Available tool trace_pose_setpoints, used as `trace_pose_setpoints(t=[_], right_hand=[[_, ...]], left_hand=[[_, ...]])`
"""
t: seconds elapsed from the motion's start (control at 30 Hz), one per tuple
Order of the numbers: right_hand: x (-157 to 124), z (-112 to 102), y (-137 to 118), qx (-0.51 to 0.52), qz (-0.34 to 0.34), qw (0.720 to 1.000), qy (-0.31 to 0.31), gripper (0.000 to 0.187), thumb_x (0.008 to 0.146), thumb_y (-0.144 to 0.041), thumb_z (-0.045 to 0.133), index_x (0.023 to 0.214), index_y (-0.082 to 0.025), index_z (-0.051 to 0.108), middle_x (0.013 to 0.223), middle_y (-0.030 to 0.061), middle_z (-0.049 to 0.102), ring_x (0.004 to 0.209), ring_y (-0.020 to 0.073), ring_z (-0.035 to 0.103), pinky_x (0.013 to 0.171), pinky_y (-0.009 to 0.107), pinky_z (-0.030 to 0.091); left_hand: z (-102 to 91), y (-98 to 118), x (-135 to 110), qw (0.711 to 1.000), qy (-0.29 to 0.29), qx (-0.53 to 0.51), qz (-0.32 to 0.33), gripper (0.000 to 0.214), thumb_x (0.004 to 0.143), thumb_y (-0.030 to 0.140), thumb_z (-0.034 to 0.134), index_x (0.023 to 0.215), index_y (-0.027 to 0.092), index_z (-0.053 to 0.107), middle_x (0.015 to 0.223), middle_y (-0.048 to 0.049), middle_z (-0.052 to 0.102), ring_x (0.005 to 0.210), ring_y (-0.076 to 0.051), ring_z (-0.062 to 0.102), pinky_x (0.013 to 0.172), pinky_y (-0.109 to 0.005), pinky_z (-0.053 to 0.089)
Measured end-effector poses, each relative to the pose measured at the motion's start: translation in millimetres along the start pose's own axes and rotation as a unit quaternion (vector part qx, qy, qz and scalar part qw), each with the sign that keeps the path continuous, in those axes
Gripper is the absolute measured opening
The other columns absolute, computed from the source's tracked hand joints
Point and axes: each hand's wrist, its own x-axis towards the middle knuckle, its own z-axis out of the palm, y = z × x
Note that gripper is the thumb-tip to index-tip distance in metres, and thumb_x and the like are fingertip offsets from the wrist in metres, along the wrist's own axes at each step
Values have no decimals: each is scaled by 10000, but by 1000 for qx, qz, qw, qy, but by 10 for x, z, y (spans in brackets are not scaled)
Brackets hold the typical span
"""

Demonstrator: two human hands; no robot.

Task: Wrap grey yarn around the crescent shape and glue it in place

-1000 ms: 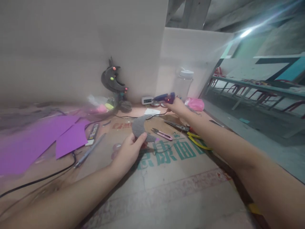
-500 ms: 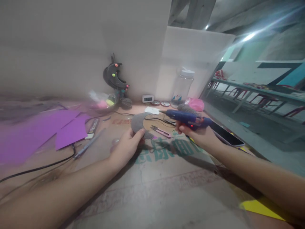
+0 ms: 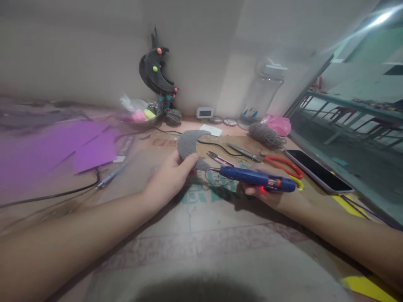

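Between the thumb and fingers of my left hand [image 3: 174, 176] is a grey crescent moon [image 3: 188, 144], its surface looking wrapped in yarn. My right hand [image 3: 267, 188] is wrapped round a blue hot glue gun [image 3: 252, 175] with a small red light on. The gun's nozzle points left, right at the lower tip of the crescent; whether it touches is too fine to tell. A grey strand of yarn loops below that tip. Just behind the nozzle lie pink thread snips [image 3: 220, 158], and beyond them scissors [image 3: 280, 161] with red and yellow handles.
A phone [image 3: 319, 170] lies at the right edge, near a grey yarn ball [image 3: 266, 135] and a clear bottle [image 3: 261, 96]. Purple sheets [image 3: 94, 147] and a pen [image 3: 110, 176] are on the left. A finished-looking dark moon [image 3: 154, 71] hangs by the wall above a small clock [image 3: 205, 112].
My right hand has brought the glue gun down, its nozzle now at the crescent's lower tip. The scissors have come into view. The camera view has tilted and shifted.
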Motion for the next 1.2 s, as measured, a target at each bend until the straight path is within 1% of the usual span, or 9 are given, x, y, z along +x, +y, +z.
trace_pose_setpoints(t=[0.17, 0.33, 0.6, 0.8, 0.97, 1.2], right_hand=[[2, 22, 3, -47, -37, 998, 26, 300, 821, -511, 624, 763, -217, 606, 688, 5, 654, 602, 157, 603, 552, 266, 457], [5, 38, -1, -46, -62, 997, 27, 242, 823, -435, 662, 782, -198, 628, 689, 6, 655, 586, 143, 596, 533, 248, 435], [18, 35, -20, -66, -49, 996, 35, 279, 810, -479, 656, 767, -205, 622, 649, -8, 626, 564, 142, 573, 523, 248, 410], [23, 35, -22, -75, -52, 995, 30, 278, 825, -501, 627, 769, -228, 627, 672, 1, 639, 579, 151, 580, 536, 258, 425], [25, 37, -40, -88, -41, 995, 32, 299, 823, -519, 617, 760, -227, 611, 635, -11, 611, 539, 139, 549, 515, 253, 407], [16, 21, -52, -93, -47, 994, 29, 325, 823, -545, 609, 778, -224, 627, 674, 3, 638, 594, 159, 587, 548, 263, 437]], left_hand=[[-7, -20, 14, 1000, 3, 4, 4, 256, 842, 450, 567, 794, 201, 597, 666, 30, 585, 621, -143, 539, 572, -241, 387], [5, -24, 32, 1000, 2, -4, 4, 216, 842, 416, 558, 802, 207, 598, 644, 34, 570, 591, -138, 519, 547, -237, 366], [10, -48, 43, 1000, 5, -10, 12, 231, 828, 414, 576, 724, 208, 562, 607, 36, 555, 577, -135, 508, 542, -240, 359], [13, -18, 34, 1000, -3, -8, 3, 228, 836, 407, 557, 730, 206, 552, 619, 35, 561, 575, -136, 502, 535, -240, 345], [6, -7, 27, 1000, -10, -13, 11, 225, 848, 397, 563, 730, 207, 542, 626, 43, 552, 584, -128, 502, 546, -234, 354], [4, -38, 39, 1000, -8, -11, 13, 230, 845, 401, 568, 718, 210, 546, 615, 43, 559, 581, -128, 502, 542, -238, 350]])
